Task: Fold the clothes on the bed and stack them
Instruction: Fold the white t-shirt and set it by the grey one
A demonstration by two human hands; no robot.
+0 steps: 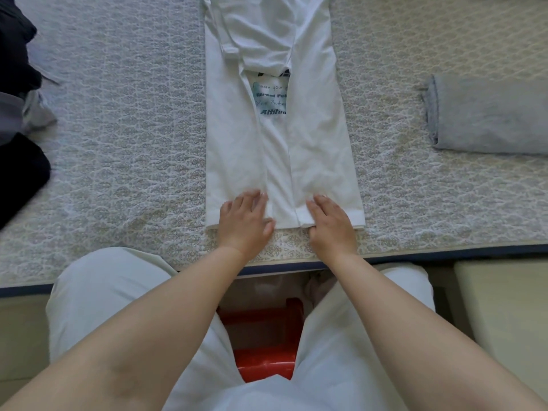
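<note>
A white T-shirt [314, 149] with blue print lies lengthwise on the bed, both sides folded in to the middle and the sleeves tucked at the top. My left hand [244, 221] is on the near hem left of the centre seam, fingers on top of the cloth and thumb at the hem edge. My right hand [330, 222] holds the hem just right of the seam in the same way, its thumb tucked under the edge. A folded grey garment [489, 114] lies on the bed to the right.
The patterned bedspread [124, 143] covers the bed, whose near edge [444, 250] runs across the view. Dark and grey unfolded clothes [20, 120] are heaped at the left. A red stool [264, 363] stands between my knees, and a pale box [501, 315] is at the lower right.
</note>
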